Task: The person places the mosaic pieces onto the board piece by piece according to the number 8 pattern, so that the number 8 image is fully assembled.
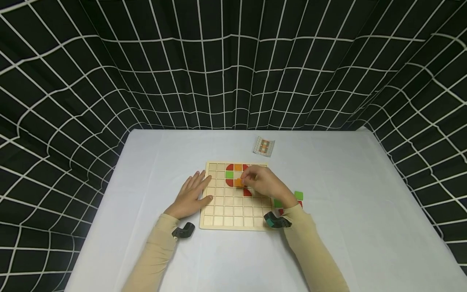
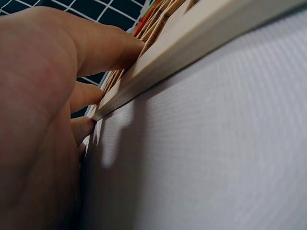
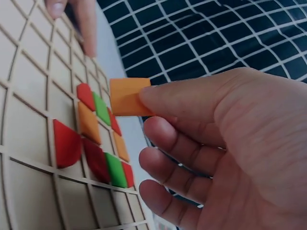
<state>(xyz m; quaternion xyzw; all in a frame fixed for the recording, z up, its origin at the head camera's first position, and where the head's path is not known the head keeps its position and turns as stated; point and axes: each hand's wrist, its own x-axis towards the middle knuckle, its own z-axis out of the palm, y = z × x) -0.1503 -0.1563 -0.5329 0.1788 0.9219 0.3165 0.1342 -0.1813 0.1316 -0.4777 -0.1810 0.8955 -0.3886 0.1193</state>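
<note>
My right hand [image 1: 268, 183] pinches an orange square tile [image 3: 125, 97] between thumb and index finger, holding it just above a wooden grid board [image 1: 223, 211]. In the right wrist view its other fingers curl loosely below. Under it, red rounded tiles [image 3: 67, 144], orange tiles [image 3: 88, 122] and green tiles [image 3: 115, 169] sit in the board's cells. My left hand [image 1: 189, 196] lies with fingers spread at the board's left edge. Its thumb and fingertips touch the rim [image 2: 158, 62] in the left wrist view. Part of the tile pattern is hidden behind my right hand in the head view.
Loose green tiles [image 1: 298, 195] and red ones lie right of the board, partly covered by my right wrist. A small printed pattern sheet [image 1: 264, 147] lies behind the board on the white table [image 1: 346, 182]. Black gridded curtains [image 1: 226, 73] surround the table's back and sides.
</note>
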